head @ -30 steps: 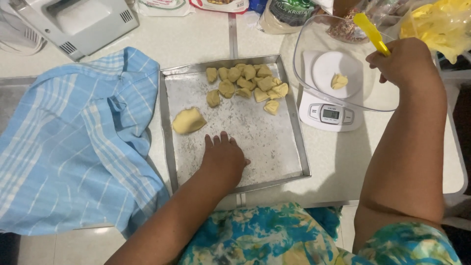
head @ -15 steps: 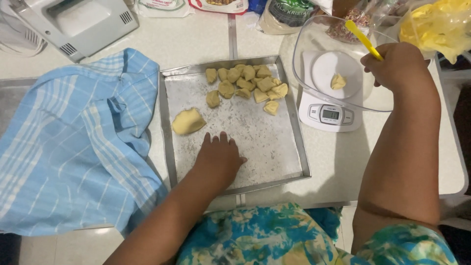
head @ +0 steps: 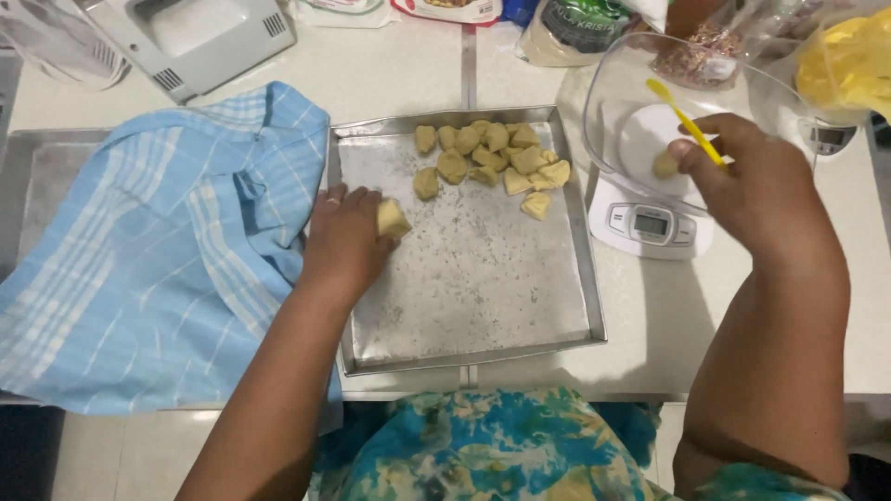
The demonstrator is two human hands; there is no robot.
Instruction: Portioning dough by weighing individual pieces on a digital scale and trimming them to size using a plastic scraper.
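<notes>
The left hand [head: 345, 237] rests at the left edge of the square, flour-dusted metal tray [head: 464, 320] on the pale bench [head: 650, 320], its fingers closed around a larger lump of yellowish dough [head: 392, 219]. A cluster of small cut dough pieces [head: 492, 153] already lies along the tray's far side, while most of the tray is bare. The right hand [head: 742, 181] pinches a thin yellow plastic tool [head: 685, 121] over the clear bowl [head: 613, 102] on the white digital kitchen scale [head: 650, 223], where one small dough bit [head: 665, 164] sits. A blue checked cloth [head: 158, 250] covers a second tray just beside. By the look of it, portioning is well under way, with the lump left.
</notes>
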